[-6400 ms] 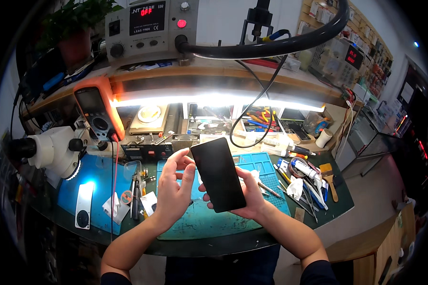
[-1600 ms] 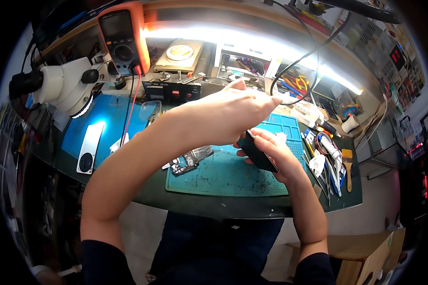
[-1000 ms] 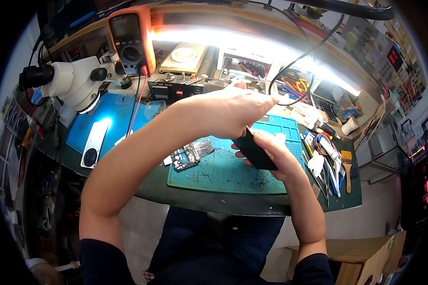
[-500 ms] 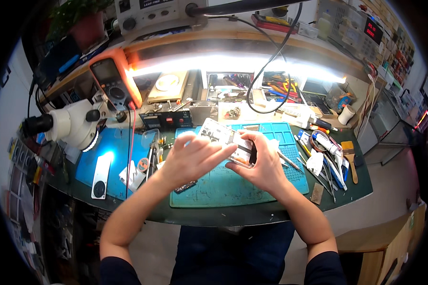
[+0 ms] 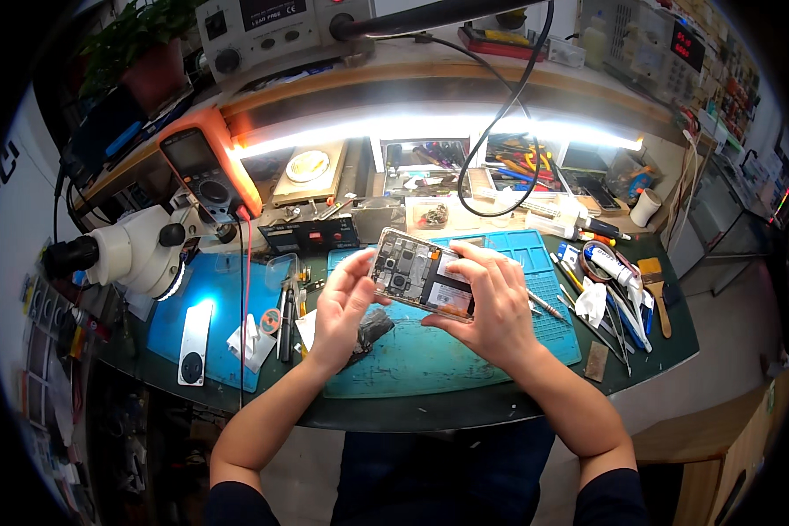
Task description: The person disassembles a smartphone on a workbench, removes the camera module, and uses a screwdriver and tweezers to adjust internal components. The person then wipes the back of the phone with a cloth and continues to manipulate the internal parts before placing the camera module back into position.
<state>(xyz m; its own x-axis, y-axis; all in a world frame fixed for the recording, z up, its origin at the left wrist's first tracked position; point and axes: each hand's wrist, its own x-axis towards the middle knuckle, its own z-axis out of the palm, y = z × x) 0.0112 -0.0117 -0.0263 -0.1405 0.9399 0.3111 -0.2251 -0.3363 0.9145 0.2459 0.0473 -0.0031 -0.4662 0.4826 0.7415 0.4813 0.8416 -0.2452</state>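
A smartphone (image 5: pixel 412 272) with its inner parts exposed is held tilted above the teal work mat (image 5: pixel 447 359). Camera modules show toward its left end, a pale battery label toward its right. My right hand (image 5: pixel 495 307) grips the right end, thumb below and fingers over the top edge. At the left end, my left hand (image 5: pixel 337 311) has its thumb and curled fingers against the edge. A dark, shiny piece (image 5: pixel 373 331) lies on the mat beside my left wrist; its kind is unclear.
To the left stand a white microscope (image 5: pixel 131 254) and an orange multimeter (image 5: pixel 206 171). A white plate (image 5: pixel 195 342) lies on a blue mat beneath the microscope's light. Tweezers, a brush (image 5: pixel 655 294) and a tape roll crowd the right side. A black cable (image 5: pixel 461 180) loops down over the bench.
My left hand has moved off the phone's face to its left end, uncovering the inner parts. The phone's face now shows more fully; the whole view has shifted slightly.
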